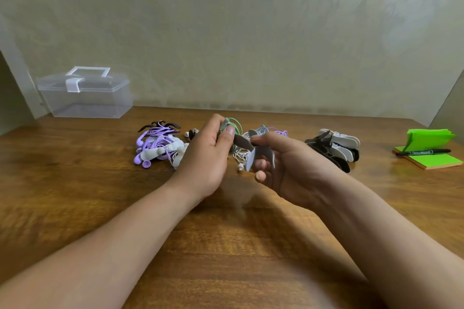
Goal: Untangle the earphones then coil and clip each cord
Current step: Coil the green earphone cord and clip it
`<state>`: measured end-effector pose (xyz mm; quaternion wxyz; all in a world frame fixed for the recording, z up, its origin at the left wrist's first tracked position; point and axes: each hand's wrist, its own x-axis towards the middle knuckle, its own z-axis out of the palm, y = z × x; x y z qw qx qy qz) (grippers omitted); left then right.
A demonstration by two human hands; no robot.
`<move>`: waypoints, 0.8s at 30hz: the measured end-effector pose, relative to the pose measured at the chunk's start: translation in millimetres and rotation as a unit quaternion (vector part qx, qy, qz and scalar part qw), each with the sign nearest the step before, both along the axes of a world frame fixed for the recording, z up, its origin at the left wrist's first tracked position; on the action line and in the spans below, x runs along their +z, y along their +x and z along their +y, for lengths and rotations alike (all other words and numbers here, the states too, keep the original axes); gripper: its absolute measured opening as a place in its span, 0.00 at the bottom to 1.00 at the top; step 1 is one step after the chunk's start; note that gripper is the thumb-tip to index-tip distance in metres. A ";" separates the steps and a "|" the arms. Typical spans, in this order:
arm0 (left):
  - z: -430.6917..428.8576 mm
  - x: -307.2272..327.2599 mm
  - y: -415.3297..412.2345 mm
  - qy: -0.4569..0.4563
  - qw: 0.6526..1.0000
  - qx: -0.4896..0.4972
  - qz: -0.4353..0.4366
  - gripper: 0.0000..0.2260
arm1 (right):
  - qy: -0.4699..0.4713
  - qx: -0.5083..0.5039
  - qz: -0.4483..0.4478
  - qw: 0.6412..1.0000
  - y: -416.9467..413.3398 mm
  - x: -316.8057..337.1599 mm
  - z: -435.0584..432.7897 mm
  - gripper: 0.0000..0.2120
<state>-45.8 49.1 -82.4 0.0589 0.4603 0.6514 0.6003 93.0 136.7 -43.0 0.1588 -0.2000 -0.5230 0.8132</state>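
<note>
Two bare forearms come in from the lower corners and converge above the wooden worktop [226,246], both raised off it.

Left hand [206,155]: back turned to the camera, fingers curled, thumb pressed flat on top of a small coil of green cord [238,124], which it grips at the upper fingertips.

Right hand [293,170]: palm turned inward and up, thumb and forefinger pinching a grey clip [251,160]. The lower fingers are curled loosely under the clip's wings. A dark arm of the clip reaches across to the left thumb. The blur hides whether it already wraps the coil.

Just behind the hands, on the worktop: loose white cord [241,157], then a blue-and-purple tangle [267,130].

To the left, a heap of purple earphones [157,143] mixed with white clips, with dark clips lying on its far edge.

To the right, a pile of black and white clips [336,148]. Further right is a green sticky pad [437,160] with a black marker [424,152] lying across it.

At far left, against the patterned wall, stands a clear plastic box [88,100] with its lid down.
</note>
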 end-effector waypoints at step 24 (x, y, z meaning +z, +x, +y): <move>-1.4 7.5 6.4 -0.007 0.995 -0.096 0.017 0.08 | -0.016 -0.030 0.044 0.998 -7.6 -16.1 3.4 0.10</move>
